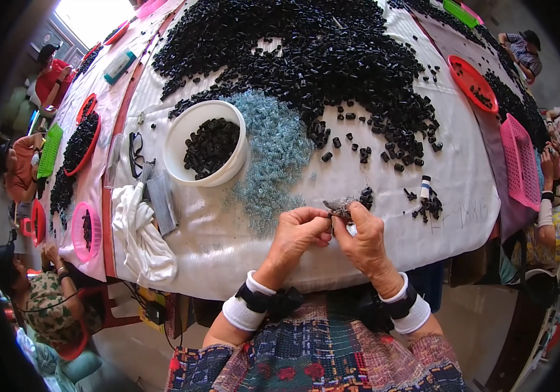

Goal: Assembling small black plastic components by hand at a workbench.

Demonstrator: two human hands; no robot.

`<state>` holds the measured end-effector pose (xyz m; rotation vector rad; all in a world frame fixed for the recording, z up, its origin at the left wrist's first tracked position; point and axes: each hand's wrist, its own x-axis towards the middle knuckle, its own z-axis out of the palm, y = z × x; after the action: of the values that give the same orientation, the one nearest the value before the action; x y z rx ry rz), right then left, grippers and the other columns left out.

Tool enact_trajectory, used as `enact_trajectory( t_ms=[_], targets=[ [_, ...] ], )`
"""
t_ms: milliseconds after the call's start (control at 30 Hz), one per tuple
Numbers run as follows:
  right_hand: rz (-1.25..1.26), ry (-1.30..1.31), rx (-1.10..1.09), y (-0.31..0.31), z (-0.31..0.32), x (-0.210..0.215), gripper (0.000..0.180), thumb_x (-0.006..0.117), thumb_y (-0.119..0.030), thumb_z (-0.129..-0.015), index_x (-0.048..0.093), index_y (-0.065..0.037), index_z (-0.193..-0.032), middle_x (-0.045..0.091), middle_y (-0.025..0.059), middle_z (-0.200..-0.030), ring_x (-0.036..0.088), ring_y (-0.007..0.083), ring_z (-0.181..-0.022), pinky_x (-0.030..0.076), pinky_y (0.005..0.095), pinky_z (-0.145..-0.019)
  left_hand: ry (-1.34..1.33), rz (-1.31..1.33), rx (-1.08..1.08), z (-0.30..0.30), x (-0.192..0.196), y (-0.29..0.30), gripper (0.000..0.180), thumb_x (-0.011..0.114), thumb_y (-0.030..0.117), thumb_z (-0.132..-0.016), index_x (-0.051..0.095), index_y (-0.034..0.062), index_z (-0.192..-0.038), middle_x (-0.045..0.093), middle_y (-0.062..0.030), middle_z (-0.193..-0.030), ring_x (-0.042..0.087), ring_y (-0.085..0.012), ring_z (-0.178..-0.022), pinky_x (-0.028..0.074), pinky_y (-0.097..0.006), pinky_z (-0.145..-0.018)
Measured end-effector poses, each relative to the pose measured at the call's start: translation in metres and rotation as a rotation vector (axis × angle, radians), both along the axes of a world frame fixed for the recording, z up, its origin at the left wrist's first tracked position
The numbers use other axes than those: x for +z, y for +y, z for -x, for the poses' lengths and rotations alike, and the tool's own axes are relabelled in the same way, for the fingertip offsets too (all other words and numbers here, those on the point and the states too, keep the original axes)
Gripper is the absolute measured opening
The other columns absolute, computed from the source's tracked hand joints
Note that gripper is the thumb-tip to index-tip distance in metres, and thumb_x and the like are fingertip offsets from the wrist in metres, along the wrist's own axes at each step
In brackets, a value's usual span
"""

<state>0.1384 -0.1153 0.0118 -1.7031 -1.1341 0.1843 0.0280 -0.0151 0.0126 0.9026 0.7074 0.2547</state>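
Note:
Both of my hands meet just above the white cloth at the table's near edge. My left hand (301,234) is closed in a pinch, its thumb and fingertips around a small black part. Close against it, my right hand (363,236) is closed too, with a grey, metallic-looking piece (337,207) showing between its fingers. What that piece is, I cannot make out. Several small black parts (366,196) lie just past the right fingertips. To the left spreads a heap of small translucent blue-grey pieces (273,157), beside a white tub (239,155) partly filled with black parts.
A large mound of black cylindrical parts (306,59) covers the far table. Glasses (137,155), a white cloth bundle (137,235) and a grey packet (161,201) lie left. A small white bottle (425,188) stands right. People sit at side tables with pink baskets (518,160).

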Motion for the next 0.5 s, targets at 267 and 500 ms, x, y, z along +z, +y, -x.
enact_trajectory(
  t_ms=[267, 500],
  targets=[
    [0.061, 0.018, 0.118, 0.001, 0.0, 0.011, 0.04, 0.073, -0.009, -0.063, 0.054, 0.001, -0.097, 0.051, 0.0171, -0.097, 0.051, 0.0336, -0.09, 0.045, 0.0384, -0.077, -0.096, 0.144, 0.054, 0.003, -0.004, 0.003, 0.015, 0.06, 0.007, -0.083, 0.061, -0.0043, -0.092, 0.064, -0.0087, -0.079, 0.062, -0.0133, -0.065, 0.052, -0.023, -0.06],
    [0.019, -0.228, 0.047, 0.005, 0.01, 0.005, 0.031, 0.073, -0.008, -0.064, 0.054, 0.001, -0.088, 0.051, 0.0171, -0.094, 0.051, 0.0335, -0.085, 0.045, 0.0396, -0.072, -0.129, 0.164, 0.059, 0.004, -0.001, 0.004, 0.014, 0.06, 0.007, -0.083, 0.062, -0.0043, -0.091, 0.064, -0.0094, -0.082, 0.064, -0.0164, -0.072, 0.053, -0.026, -0.065]
  ],
)
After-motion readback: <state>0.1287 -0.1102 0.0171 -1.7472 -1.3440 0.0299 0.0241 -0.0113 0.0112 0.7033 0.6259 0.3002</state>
